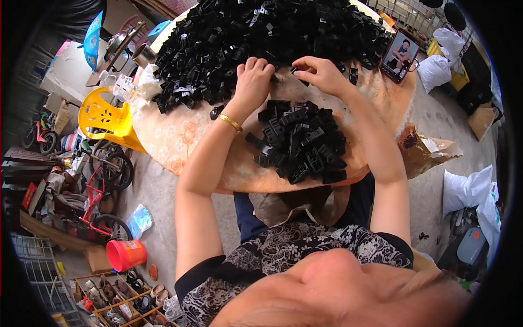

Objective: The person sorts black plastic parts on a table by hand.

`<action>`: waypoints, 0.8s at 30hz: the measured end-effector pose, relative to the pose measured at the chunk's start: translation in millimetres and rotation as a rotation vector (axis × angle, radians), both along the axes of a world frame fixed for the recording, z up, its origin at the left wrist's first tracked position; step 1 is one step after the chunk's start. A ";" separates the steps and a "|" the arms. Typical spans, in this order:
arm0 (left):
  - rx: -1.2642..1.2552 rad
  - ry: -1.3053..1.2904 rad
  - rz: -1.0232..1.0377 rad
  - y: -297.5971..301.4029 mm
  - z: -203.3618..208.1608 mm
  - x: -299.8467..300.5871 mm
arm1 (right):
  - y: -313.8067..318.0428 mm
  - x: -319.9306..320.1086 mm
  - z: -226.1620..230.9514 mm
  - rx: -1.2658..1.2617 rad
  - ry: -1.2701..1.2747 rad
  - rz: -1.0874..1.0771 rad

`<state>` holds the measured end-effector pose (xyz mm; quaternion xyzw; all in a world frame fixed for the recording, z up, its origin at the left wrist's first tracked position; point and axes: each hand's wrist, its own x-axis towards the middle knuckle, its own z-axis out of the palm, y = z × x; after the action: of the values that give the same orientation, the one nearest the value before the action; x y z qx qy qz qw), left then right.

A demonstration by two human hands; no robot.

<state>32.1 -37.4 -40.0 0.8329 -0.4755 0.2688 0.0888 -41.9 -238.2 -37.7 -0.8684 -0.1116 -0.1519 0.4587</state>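
A large heap of small black plastic parts [218,43] covers the far side of a round table with an orange flowered cloth [169,136]. At the heap's near edge my left hand [253,84], a gold bangle on its wrist, has its fingers curled down; whatever they grip is hidden. Just to its right, my right hand [322,76] pinches one black plastic part [299,72] between thumb and fingers. Between my forearms, close to the table's near edge, lies a smaller pile of black plastic parts [299,139].
A phone [399,56] stands propped at the table's right, its screen lit. Left of the table are a yellow plastic chair [107,115], a red bicycle [93,199], a red bucket [126,255] and a shoe rack [117,297]. White sacks [466,188] sit on the floor at right.
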 end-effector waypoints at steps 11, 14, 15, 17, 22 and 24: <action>-0.542 1.025 -0.144 -1.8 17.4 -20.1 | 26.4 -10.6 6.8 0.237 -0.136 0.087; -0.808 1.273 -0.225 0.7 17.0 -20.1 | 30.6 -12.4 7.3 0.251 -0.167 0.084; -0.842 1.259 -0.246 1.1 16.3 -19.0 | 31.3 -12.5 6.4 0.235 -0.146 0.074; -0.853 1.263 -0.253 2.6 15.1 -19.4 | 33.0 -13.4 7.1 0.218 -0.126 0.061; -0.924 1.349 -0.299 0.7 14.4 -28.3 | 39.0 -19.6 13.1 -0.260 -0.572 -0.064; -1.021 1.490 -0.345 0.3 13.0 -29.9 | 40.8 -22.8 21.3 -0.139 -0.448 -0.027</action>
<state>2.2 -37.0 -27.0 0.5679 -0.2367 -0.1770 0.7682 -64.7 -197.4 -16.3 -0.8438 -0.2093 -0.3390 0.3595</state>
